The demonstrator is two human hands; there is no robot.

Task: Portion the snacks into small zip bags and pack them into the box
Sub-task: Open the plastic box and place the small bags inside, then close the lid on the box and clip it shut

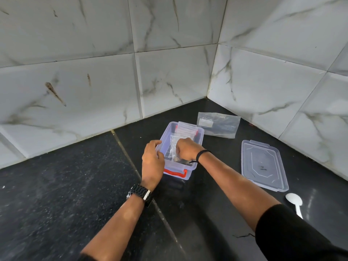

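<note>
I see the clear plastic box point(197, 146) with red latches standing open on the dark counter, near the far corner. Small clear zip bags point(185, 129) stand upright in a row at its far end, and one more zip bag point(174, 146) stands tilted in the middle. The box's clear lid point(263, 164) lies flat to the right, well apart.

Probably a home kitchen: black granite counter point(66, 185) in marble-tiled wall point(84, 72) corner
</note>
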